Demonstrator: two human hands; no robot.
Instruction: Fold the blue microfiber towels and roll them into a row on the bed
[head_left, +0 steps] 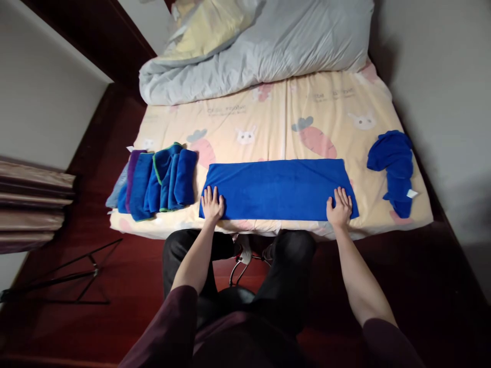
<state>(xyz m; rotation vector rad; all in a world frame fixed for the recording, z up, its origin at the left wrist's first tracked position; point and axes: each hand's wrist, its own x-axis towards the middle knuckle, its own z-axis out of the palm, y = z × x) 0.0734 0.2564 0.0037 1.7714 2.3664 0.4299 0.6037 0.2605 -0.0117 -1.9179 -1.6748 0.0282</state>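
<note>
A blue towel (276,189) lies flat as a long rectangle along the near edge of the bed. My left hand (213,204) rests on its left end, fingers spread and pointing away from me. On the right end lies my right hand (339,207), also flat with its fingers apart. Left of the towel, several folded towels (140,186) in blue, purple and light grey-blue lean in an overlapping row, some with green edging. A crumpled blue towel (399,174) with a white tag sits at the right side of the bed, apart from my right hand.
The bed (268,128) has a cream sheet printed with carrots and rabbits. A rolled-back grey and yellow quilt (261,51) covers its far end. Walls stand on both sides. A black tripod leg (92,271) and a curtain (34,204) are at the left.
</note>
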